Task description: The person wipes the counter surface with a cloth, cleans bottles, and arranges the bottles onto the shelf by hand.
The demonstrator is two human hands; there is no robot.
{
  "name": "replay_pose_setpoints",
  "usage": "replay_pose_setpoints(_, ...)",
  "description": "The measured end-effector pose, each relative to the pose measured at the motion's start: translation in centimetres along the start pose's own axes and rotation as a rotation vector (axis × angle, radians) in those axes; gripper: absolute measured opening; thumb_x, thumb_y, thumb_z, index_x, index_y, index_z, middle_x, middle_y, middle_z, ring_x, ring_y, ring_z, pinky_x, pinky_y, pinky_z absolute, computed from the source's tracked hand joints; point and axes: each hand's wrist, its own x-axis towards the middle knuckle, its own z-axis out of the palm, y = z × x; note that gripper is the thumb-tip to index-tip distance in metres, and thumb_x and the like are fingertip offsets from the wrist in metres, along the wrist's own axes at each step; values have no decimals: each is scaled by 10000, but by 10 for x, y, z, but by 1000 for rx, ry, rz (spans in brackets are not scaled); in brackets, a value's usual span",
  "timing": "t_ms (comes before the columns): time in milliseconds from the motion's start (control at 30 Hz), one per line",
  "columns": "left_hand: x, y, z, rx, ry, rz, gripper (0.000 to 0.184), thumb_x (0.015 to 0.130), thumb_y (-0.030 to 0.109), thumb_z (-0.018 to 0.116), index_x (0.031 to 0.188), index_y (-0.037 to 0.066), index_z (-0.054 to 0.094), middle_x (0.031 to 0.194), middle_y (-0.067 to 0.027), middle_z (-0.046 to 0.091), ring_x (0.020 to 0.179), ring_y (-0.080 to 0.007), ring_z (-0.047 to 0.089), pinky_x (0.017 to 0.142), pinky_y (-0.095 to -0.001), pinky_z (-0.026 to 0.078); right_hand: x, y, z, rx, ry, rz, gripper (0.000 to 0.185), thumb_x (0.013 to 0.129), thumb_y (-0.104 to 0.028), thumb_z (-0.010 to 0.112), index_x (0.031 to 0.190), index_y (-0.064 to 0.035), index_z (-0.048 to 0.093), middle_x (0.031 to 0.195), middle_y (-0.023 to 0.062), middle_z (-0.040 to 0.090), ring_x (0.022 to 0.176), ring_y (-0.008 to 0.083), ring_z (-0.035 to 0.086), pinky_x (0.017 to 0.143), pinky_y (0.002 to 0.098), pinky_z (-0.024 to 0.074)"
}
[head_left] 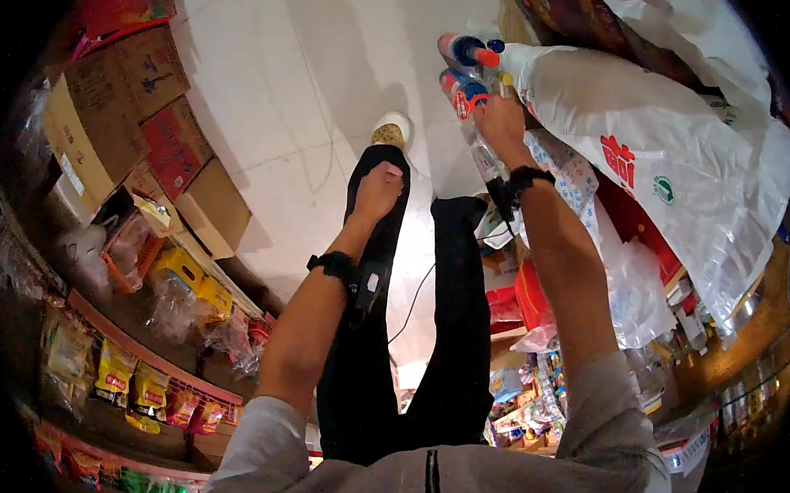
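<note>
My right hand [503, 126] reaches to the floor beside a big white plastic bag. Its fingers are closed at the red top of a clear bottle [460, 89] with a blue and red label; part of the grip is hidden. Touching distance from it lies a second bottle [465, 49] with a blue label and a red cap. A yellow cap [505, 79] shows just above my knuckles. My left hand [380, 191] rests over my knee, its fingers curled in with nothing visible in them. Both wrists carry black bands.
The white bag [587, 96] with red print fills the right side. Cardboard boxes [110, 111] are stacked at the left, above shelves of hanging snack packets [151, 387]. A thin black cable [413, 305] runs between my legs over pale floor tiles [253, 73].
</note>
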Motion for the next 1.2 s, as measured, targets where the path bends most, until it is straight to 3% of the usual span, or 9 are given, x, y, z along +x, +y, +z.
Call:
replay_pose_setpoints(100, -5, 39, -2, 386, 111, 226, 264, 843, 124, 639, 1091, 35, 620, 962, -153, 712, 879, -297, 697, 797, -404, 548, -36, 7, -9, 29, 4, -33, 347, 801, -318, 659, 925, 3, 707, 889, 252, 699, 856, 411, 692, 791, 495, 553)
replay_pose_setpoints(167, -10, 60, 0, 584, 75, 299, 542, 784, 123, 722, 1285, 71, 525, 1146, -185, 654, 1027, -380, 628, 891, -439, 520, -68, 12, -30, 38, -1, -33, 363, 797, -333, 668, 920, 7, 703, 853, 252, 695, 841, 414, 691, 782, 491, 554)
replay_pose_setpoints(367, -49, 121, 27, 937, 135, 763, 790, 715, 155, 806, 1419, 90, 455, 1326, -162, 557, 1255, -339, 496, 1052, -442, 425, -198, 27, -124, 380, -67, 32, 316, 779, -315, 758, 869, -18, 694, 809, 227, 694, 801, 403, 686, 725, 501, 539)
replay_pose_setpoints(433, -73, 139, 40, 952, -31, 892, 803, 710, 196, 817, 1416, 82, 452, 1375, -154, 523, 1303, -359, 451, 1127, -447, 346, -243, 43, -153, 452, -54, 15, 309, 774, -316, 763, 859, -28, 691, 800, 222, 694, 779, 406, 689, 699, 490, 544)
replay_pose_setpoints(833, -271, 269, 182, 914, -150, 1347, 648, 682, 266, 790, 1251, 30, 589, 1197, -186, 627, 1064, -373, 609, 923, -471, 505, -495, 151, -411, 569, -92, 174, 463, 820, -427, 774, 1053, -33, 700, 838, 215, 701, 806, 368, 699, 736, 424, 546)
replay_pose_setpoints(933, -335, 350, 232, 742, -320, 1357, 694, 646, 295, 848, 1215, -6, 588, 1170, -191, 630, 1061, -377, 620, 905, -464, 513, -563, 188, -463, 779, 281, 61, 620, 842, -492, 752, 1246, -43, 611, 879, 174, 703, 732, 333, 687, 731, 427, 556)
replay_pose_setpoints(967, -353, 373, 248, 697, -358, 1357, 731, 627, 297, 867, 1224, -11, 577, 1171, -191, 629, 1064, -378, 620, 908, -465, 513, -581, 197, -493, 950, 122, 181, 666, 841, -458, 767, 1310, -34, 557, 996, 156, 689, 813, 309, 673, 796, 404, 546)
replay_pose_setpoints(1100, -414, 470, 323, 637, -432, 1384, 711, 628, 235, 863, 1235, 21, 561, 1164, -211, 619, 1037, -426, 610, 859, -461, 524, -607, 245, -492, 610, 816, 120, 824, 764, -306, 845, 1413, -14, 428, 1387, 194, 503, 1286, 346, 498, 1035, 421, 456)
replay_pose_setpoints(1200, -464, 529, 377, 687, -368, 1416, 722, 606, 205, 868, 1238, 33, 564, 1162, -193, 633, 1050, -399, 625, 875, -447, 524, -597, 285, -494, 891, 960, 169, 812, 772, -286, 835, 1415, -8, 425, 1381, 206, 514, 1283, 369, 511, 1048, 434, 445)
